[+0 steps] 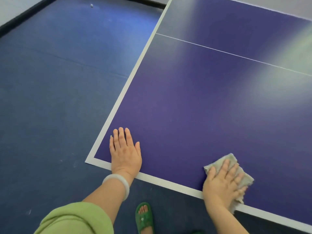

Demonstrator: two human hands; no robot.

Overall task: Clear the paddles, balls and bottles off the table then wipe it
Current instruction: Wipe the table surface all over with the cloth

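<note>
Grey cloth [232,157] lies under the flat right hand [224,184] at the near edge of the table [202,98], blue top running off to 12 o'clock, the flat left hand [125,152] resting at 9 o'clock.

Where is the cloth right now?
Lower right of the head view: the cloth lies on the table by its near white edge, pressed under the right hand.
</note>
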